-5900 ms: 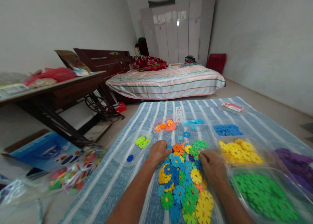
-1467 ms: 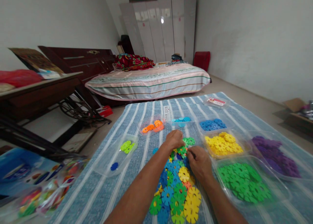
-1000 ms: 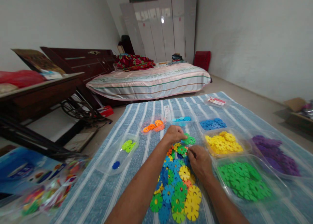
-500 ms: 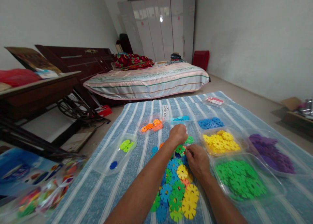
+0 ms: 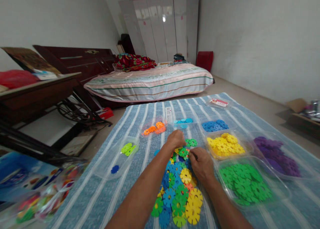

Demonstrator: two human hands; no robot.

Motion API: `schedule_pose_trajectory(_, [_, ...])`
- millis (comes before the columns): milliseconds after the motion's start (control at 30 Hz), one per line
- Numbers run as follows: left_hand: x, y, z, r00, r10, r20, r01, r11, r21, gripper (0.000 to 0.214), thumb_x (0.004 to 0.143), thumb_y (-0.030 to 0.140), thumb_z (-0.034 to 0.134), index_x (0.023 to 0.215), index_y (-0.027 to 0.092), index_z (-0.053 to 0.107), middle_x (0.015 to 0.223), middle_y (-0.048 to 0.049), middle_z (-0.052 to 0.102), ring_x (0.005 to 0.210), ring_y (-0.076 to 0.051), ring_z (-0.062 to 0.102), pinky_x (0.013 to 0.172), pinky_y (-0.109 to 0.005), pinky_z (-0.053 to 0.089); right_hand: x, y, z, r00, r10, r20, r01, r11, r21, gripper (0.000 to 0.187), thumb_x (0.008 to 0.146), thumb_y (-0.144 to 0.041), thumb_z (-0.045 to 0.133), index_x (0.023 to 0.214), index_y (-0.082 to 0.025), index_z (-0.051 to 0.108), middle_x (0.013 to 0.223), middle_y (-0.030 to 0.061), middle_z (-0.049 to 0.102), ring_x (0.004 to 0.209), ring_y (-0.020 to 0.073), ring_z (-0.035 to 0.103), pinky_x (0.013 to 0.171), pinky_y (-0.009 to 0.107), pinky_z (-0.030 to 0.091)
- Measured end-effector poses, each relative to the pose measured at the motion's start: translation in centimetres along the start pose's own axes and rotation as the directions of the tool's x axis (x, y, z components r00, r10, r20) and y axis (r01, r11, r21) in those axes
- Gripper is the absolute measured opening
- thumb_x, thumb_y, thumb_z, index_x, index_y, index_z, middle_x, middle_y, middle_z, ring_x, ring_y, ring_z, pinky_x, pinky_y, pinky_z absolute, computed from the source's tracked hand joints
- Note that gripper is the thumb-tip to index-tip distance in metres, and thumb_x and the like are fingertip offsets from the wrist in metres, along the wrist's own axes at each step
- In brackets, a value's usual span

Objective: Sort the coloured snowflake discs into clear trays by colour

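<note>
A pile of flat plastic snowflake discs [image 5: 178,192] in blue, green, yellow and orange lies on a blue striped cloth [image 5: 120,185] in front of me. My left hand [image 5: 175,139] rests knuckles up on the pile's far end, its fingers curled under. My right hand [image 5: 201,164] sits just beside it on the pile's right, its fingers pinched together over the discs. What either hand holds is hidden. Green discs [image 5: 191,142] lie just beyond both hands.
Clear trays ring the pile: green discs [image 5: 243,185], yellow [image 5: 225,144], purple [image 5: 276,152], dark blue [image 5: 213,125], light blue [image 5: 183,121], orange [image 5: 153,128], lime with one blue [image 5: 120,155]. A toy bag [image 5: 37,202] lies left. A bed [image 5: 150,81] and a dark table [image 5: 30,96] stand beyond.
My left hand went forward to the light blue tray half a second ago and has come back to the pile's far end. My right hand has stayed on the pile.
</note>
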State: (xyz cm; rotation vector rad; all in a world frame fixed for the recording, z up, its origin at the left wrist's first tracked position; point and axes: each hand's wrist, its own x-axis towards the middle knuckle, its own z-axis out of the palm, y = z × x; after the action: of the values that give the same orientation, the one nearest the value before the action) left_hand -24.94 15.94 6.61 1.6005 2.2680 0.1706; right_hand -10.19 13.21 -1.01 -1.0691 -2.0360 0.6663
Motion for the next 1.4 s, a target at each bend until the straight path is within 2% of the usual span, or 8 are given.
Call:
schedule_pose_trajectory(133, [-0.1, -0.4, -0.4, 0.999, 0.028, -0.045, -0.034, 0.989, -0.147, 0.009, 0.059, 0.022, 0.069, 0.059, 0.015, 0.065, 0.051, 0.0033, 0.058, 0.056, -0.011, 0.057, 0.054, -0.019, 0.043, 0.0, -0.1, -0.1, 1.0, 0.009, -0.002, -0.009, 1.0, -0.001, 0.02, 0.082, -0.024, 0.047, 0.08, -0.019, 0.066, 0.077, 0.0038, 0.062, 0.078, 0.0164, 0.054, 0.072, 0.026, 0.035])
schedule_pose_trajectory(267, [1.1, -0.1, -1.9, 0.982, -0.001, -0.188, -0.051, 0.962, -0.268, 0.013, 0.066, 0.025, 0.064, 0.068, 0.013, 0.068, 0.052, 0.0025, 0.059, 0.053, -0.01, 0.057, 0.052, -0.018, 0.043, -0.1, -0.2, -0.2, 1.0, 0.01, -0.009, -0.01, 1.0, 0.005, 0.02, 0.082, -0.024, 0.046, 0.079, -0.018, 0.066, 0.078, 0.0042, 0.062, 0.079, 0.0165, 0.054, 0.072, 0.026, 0.036])
schedule_pose_trajectory(400, [2.8, 0.5, -4.5, 0.912, -0.087, -0.402, -0.047, 0.949, -0.313, 0.024, 0.074, 0.027, 0.055, 0.087, 0.012, 0.068, 0.073, -0.0025, 0.068, 0.069, -0.012, 0.062, 0.063, -0.021, 0.046, -0.1, -0.1, -0.1, 1.0, -0.001, -0.015, 0.001, 1.0, 0.006, 0.02, 0.081, -0.023, 0.047, 0.078, -0.019, 0.066, 0.078, 0.0038, 0.063, 0.079, 0.0165, 0.054, 0.072, 0.026, 0.036])
schedule_pose_trajectory(500, [3.2, 0.9, -5.4, 0.864, -0.107, -0.491, -0.002, 0.976, -0.216, 0.028, 0.075, 0.025, 0.052, 0.095, 0.013, 0.067, 0.09, -0.0056, 0.069, 0.083, -0.014, 0.062, 0.073, -0.023, 0.046, 0.0, 0.0, -0.1, 1.0, -0.01, -0.017, 0.01, 1.0, 0.014, 0.02, 0.081, -0.024, 0.047, 0.078, -0.019, 0.066, 0.076, 0.0037, 0.063, 0.078, 0.0165, 0.054, 0.072, 0.026, 0.036])
schedule_pose_trajectory(667, [1.9, 0.9, -3.1, 0.969, 0.025, -0.247, -0.028, 1.0, -0.005, 0.02, 0.072, 0.023, 0.054, 0.081, 0.016, 0.071, 0.08, -0.004, 0.07, 0.078, -0.015, 0.062, 0.069, -0.021, 0.044, 0.0, 0.1, 0.0, 1.0, -0.014, -0.012, 0.014, 1.0, 0.001, 0.019, 0.081, -0.024, 0.047, 0.078, -0.019, 0.065, 0.077, 0.0037, 0.063, 0.078, 0.0165, 0.054, 0.071, 0.026, 0.036])
schedule_pose_trajectory(833, [0.9, 0.9, -0.1, 0.996, 0.055, -0.071, -0.05, 0.996, 0.067, 0.012, 0.063, 0.025, 0.062, 0.067, 0.016, 0.069, 0.071, -0.0055, 0.069, 0.072, -0.018, 0.063, 0.063, -0.024, 0.045, 0.0, 0.0, -0.1, 1.0, -0.013, -0.007, 0.012, 1.0, -0.01, 0.02, 0.082, -0.023, 0.046, 0.077, -0.019, 0.065, 0.076, 0.004, 0.062, 0.077, 0.0161, 0.054, 0.07, 0.026, 0.036])
schedule_pose_trajectory(1100, [0.8, 1.7, 0.9, 0.999, 0.038, -0.002, -0.038, 0.994, 0.106, 0.026, 0.059, 0.037, 0.068, 0.076, 0.016, 0.068, 0.09, -0.009, 0.069, 0.089, -0.023, 0.062, 0.072, -0.027, 0.047, 0.0, 0.0, 0.0, 1.0, -0.009, -0.018, 0.009, 1.0, -0.015, 0.019, 0.081, -0.024, 0.047, 0.079, -0.019, 0.065, 0.077, 0.0028, 0.063, 0.077, 0.0159, 0.054, 0.07, 0.026, 0.035])
schedule_pose_trajectory(1400, [1.3, 1.2, 1.3, 1.0, 0.027, -0.006, -0.027, 0.993, -0.113, 0.016, 0.052, 0.026, 0.071, 0.064, 0.016, 0.065, 0.06, 0.0011, 0.061, 0.064, -0.014, 0.057, 0.057, -0.022, 0.043, 0.0, 0.1, 0.0, 1.0, -0.023, -0.019, 0.022, 1.0, -0.009, 0.021, 0.082, -0.023, 0.045, 0.079, -0.019, 0.065, 0.077, 0.0037, 0.063, 0.077, 0.0164, 0.054, 0.07, 0.026, 0.036])
